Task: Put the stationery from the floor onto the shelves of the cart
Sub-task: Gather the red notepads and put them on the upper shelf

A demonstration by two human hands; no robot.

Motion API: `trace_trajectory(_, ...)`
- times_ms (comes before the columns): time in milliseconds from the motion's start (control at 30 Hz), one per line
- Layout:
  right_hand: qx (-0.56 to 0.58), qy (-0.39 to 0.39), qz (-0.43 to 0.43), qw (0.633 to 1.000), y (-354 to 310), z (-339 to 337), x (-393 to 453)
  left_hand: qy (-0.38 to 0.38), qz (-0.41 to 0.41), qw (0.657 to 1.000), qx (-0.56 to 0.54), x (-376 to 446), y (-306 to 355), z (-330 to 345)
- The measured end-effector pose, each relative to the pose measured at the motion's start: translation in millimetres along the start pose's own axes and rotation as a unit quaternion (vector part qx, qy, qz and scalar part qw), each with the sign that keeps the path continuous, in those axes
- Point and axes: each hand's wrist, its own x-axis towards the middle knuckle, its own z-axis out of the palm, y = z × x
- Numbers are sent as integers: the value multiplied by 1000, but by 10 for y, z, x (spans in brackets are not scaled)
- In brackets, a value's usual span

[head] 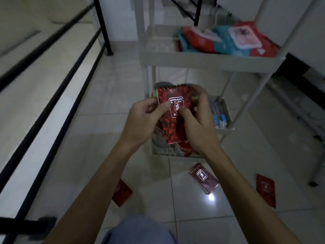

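I'm seeing a red spiral notepad [173, 111] standing upright above the cart [211, 60]; three more [203, 178] are lying on the floor.

A notebook [173, 113] sits at the centre between both hands, left hand [143, 120] at 9 o'clock and right hand [197, 124] at 3, with the cart [211, 60] behind at 12 and three more notebooks on the floor [105, 103] at 7 [122, 192], 5 [204, 177] and 4 [265, 190].
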Motion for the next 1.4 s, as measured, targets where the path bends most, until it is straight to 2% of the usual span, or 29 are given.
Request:
trace_trajectory(133,6,25,-11,1000,-443,-76,243,19,28,999,2,169,437,-19)
trace_trajectory(267,34,17,-26,999,-833,-196,612,152,103,982,39,453,652,-189)
trace_trajectory(367,-19,34,-1,999,-1019,-200,1004,219,119,967,50,735,703,-308)
trace_trajectory(467,-88,13,37,995,-1140,-113,1351,184,120,970,105,992,709,-355)
trace_trajectory(567,-152,-14,97,984,-1213,48,1640,135,160,964,165,1131,653,-363)
trace_trajectory(733,-176,-59,150,971,-1129,239,2044,160,197,952,170,1174,514,-334)
trace_trajectory(933,-279,-83,99,952,-1048,347,2054,170,213,952,137,1138,475,-318)
trace_trajectory(1133,-397,-109,62,909,-1142,354,2078,162,207,951,161,1163,416,-331)
trace_trajectory(1300,-402,-95,32,910,-1116,392,2055,154,206,954,155,1163,410,-338)
trace_trajectory(1400,-345,-77,46,934,-1073,343,2112,147,208,954,156,1155,418,-342)
